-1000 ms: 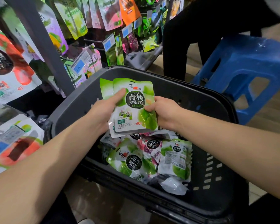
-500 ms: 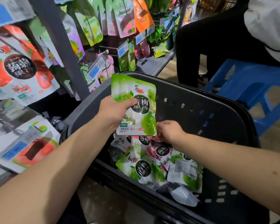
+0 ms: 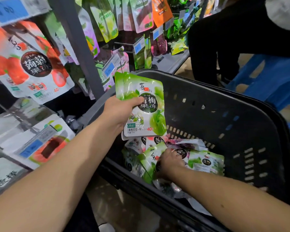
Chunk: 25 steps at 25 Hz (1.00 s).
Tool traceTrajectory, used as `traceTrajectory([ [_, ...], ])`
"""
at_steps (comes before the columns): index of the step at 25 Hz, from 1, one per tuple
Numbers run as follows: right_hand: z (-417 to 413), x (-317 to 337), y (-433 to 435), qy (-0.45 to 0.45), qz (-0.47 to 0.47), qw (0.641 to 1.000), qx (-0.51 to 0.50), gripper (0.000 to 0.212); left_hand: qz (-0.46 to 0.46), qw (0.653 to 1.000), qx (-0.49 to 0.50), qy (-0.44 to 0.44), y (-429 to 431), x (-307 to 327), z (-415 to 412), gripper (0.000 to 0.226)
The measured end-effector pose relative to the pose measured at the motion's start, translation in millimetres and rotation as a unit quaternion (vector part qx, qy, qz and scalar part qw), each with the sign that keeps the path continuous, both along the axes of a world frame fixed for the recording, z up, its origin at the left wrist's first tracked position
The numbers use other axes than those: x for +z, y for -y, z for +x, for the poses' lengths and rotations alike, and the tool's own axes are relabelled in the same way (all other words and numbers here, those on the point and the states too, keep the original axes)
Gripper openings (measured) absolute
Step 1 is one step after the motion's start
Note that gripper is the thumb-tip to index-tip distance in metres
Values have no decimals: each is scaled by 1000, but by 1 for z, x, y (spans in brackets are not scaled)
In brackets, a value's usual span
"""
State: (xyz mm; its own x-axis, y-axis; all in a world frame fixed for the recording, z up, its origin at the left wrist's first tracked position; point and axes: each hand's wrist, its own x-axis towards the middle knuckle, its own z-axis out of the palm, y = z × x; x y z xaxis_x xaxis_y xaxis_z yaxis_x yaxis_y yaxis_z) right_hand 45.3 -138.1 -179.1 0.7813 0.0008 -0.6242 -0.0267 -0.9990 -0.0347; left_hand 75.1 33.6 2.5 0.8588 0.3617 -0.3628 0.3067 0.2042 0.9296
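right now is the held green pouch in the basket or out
Out: the left hand holds the green pouch above the pouches lying in the basket.

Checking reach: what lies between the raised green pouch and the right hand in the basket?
In the head view, loose snack pouches in the basket lie between the green pouch and the right hand.

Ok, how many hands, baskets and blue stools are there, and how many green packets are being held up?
Hands: 2, the left hand and the right hand
Basket: 1
Blue stool: 1
Green packets held up: 2, it looks like, stacked
Total: 6
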Motion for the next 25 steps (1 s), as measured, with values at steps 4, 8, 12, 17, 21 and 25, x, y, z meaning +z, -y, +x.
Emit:
traceTrajectory([
  [4,3,-5,19,-1,30,998,-56,128,-4,1000,-5,-5,-1,0,1,28],
  [8,29,25,37,-27,117,990,-73,125,0,1000,2,0,3,8,-5,25],
  [12,59,61,55,21,284,949,-134,124,3,999,41,29,5,21,-24,31],
  [17,58,118,72,22,411,883,-224,84,7,991,106,79,-3,40,-60,36],
  [21,48,162,65,-97,579,758,-286,77,-17,985,145,90,-17,51,-94,44],
  [25,27,213,53,-162,623,722,-253,53,-53,976,182,104,-41,48,-118,77],
])
